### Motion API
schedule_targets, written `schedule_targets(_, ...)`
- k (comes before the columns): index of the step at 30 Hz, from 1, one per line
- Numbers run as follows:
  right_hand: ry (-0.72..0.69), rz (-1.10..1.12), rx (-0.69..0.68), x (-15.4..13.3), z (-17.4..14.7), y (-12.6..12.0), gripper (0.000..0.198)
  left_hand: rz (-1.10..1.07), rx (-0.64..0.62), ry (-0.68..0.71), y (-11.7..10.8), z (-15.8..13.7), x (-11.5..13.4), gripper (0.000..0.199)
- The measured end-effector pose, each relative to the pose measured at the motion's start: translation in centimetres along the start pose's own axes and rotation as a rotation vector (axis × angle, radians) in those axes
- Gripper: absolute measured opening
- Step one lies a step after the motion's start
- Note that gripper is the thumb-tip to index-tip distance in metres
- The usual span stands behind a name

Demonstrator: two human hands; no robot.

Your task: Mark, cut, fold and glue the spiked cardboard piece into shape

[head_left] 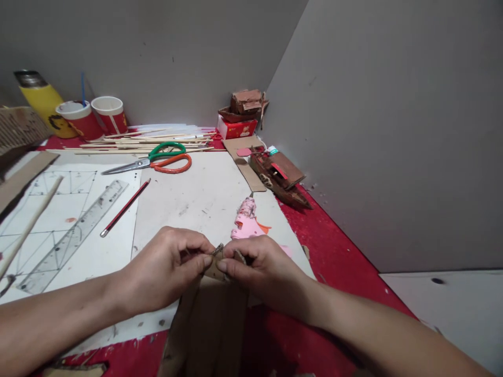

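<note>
Between my two hands is a small brown piece of cardboard [214, 272], pinched at its upper edges. My left hand [163, 269] grips its left side between thumb and fingers. On the other side my right hand [261, 267] does the same, thumb tip close to the left one. Below the hands runs a longer folded strip of cardboard [208, 324] toward me; whether it is joined to the small piece I cannot tell. Just beyond my right hand lies a pink glue gun [248, 222], partly hidden by that hand.
Scissors [151, 161], a pencil [126, 207] and a clear ruler [74, 235] lie on paper to the left. Thin wooden sticks [137, 142] sit behind, near two paper cups [110, 112] and a yellow bottle [43, 102]. A model boat [281, 175] stands by the right wall.
</note>
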State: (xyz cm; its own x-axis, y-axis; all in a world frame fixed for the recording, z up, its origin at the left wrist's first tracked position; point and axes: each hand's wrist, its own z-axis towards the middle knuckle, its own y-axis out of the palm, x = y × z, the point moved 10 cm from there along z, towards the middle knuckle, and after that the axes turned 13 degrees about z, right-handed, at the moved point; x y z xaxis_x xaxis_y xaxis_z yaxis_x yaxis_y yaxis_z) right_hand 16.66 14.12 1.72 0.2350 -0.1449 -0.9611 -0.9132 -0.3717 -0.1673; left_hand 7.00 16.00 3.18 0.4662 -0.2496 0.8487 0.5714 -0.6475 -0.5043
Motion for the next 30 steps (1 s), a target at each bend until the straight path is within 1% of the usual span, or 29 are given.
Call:
schedule_targets(6,0.017,0.022,0.015,-0.1,-0.1,-0.1,0.025,-0.063,-0.022,-0.011,0.3,-0.3,-0.3,0.02)
schedule_targets(11,-0.032,-0.019,0.043,-0.5,0.0,-0.5,0.027,0.027,0.037,0.042,-0.3,-0.1,0.0,0.015)
schedule_targets(13,-0.044,-0.061,0.037,-0.7,0.1,-0.7,0.028,0.033,0.053,0.054,-0.4,0.1,-0.1,0.014)
schedule_targets(15,-0.072,-0.149,0.033,-1.4,0.0,-1.2,0.029,0.006,0.052,0.04,-0.2,0.3,-0.6,0.015)
schedule_targets(17,-0.128,-0.248,0.069,-2.6,-0.4,-2.5,0.025,-0.014,0.044,0.016,-0.1,0.4,-1.0,0.016)
schedule_targets(20,-0.221,-0.39,0.227,-4.2,-1.9,-6.1,0.025,-0.002,0.038,-0.015,-0.1,0.5,-1.2,0.017)
schedule_targets(22,-0.239,-0.595,0.322,-4.5,-3.1,-8.2,0.031,0.019,0.04,-0.026,-0.3,0.6,-1.3,0.016)
schedule_targets(23,-0.229,-0.7,0.341,-4.3,-3.6,-8.8,0.034,0.028,0.04,-0.029,-0.3,0.6,-1.3,0.015)
schedule_targets(24,-0.211,-0.773,0.327,-3.7,-3.9,-9.0,0.037,0.036,0.038,-0.032,-0.3,0.6,-1.4,0.015)
schedule_targets(26,-0.164,-0.877,0.242,-2.1,-4.0,-8.5,0.038,0.05,0.043,-0.038,-0.3,0.6,-1.4,0.016)
schedule_targets(28,-0.14,-0.931,0.184,-0.6,-3.9,-7.6,0.038,0.061,0.056,-0.049,-0.4,0.6,-1.5,0.017)
schedule_targets(30,-0.147,-0.928,0.203,0.1,-3.5,-7.2,0.039,0.071,0.063,-0.054,-0.6,0.6,-1.4,0.017)
